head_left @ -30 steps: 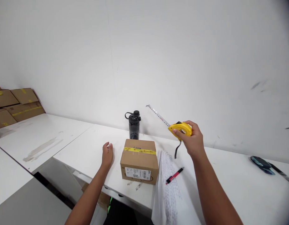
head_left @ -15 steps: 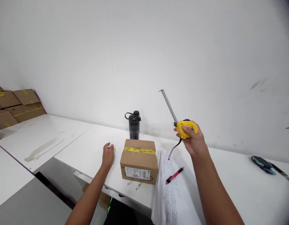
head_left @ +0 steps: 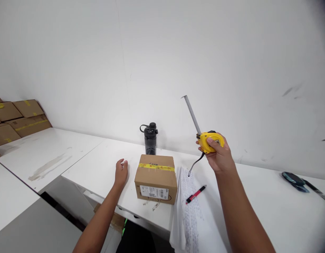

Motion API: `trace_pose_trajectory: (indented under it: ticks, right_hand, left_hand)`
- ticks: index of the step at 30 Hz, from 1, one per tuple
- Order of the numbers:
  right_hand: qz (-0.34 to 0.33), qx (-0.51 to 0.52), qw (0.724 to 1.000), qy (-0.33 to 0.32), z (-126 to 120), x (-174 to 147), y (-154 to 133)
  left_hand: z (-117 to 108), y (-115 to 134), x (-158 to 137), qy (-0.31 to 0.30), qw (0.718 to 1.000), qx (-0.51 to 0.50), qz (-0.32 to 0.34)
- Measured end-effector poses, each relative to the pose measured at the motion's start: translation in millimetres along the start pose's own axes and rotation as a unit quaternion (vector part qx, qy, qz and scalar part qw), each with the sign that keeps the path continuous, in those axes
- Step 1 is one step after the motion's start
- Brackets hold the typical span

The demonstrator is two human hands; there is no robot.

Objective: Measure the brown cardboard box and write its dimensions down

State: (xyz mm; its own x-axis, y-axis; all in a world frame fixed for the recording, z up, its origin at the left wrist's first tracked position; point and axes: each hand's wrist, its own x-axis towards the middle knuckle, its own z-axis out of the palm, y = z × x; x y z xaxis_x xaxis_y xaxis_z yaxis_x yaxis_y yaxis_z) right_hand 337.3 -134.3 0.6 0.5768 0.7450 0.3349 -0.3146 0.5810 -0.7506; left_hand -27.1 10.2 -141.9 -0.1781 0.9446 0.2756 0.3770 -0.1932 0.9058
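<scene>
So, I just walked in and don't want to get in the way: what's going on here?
A person is holding up a yellow tape measure in the right hand, with some of its blade out and touching nothing. The left hand holds nothing and is just left of a taped cardboard box. A dark bottle stands behind the box; a red and black pen lies on papers to its right.
</scene>
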Motion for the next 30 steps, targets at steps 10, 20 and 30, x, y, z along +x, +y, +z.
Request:
trace_pose_trajectory:
  ticks: [10,20,30]
  right_hand:
    - [-0.015,-0.011,1.0,0.024,5,-3,-2]
    - [-0.011,-0.035,0.999,0.002,5,-5,-3]
    - [-0.069,-0.128,0.989,0.001,18,-20,-6]
  left_hand:
    - [-1,1,-1,-0.003,1.0,0.009,0.007]
    - [-1,2,-1,0.005,1.0,0.011,0.012]
    - [-3,5,-4,-0.001,1.0,0.016,0.025]
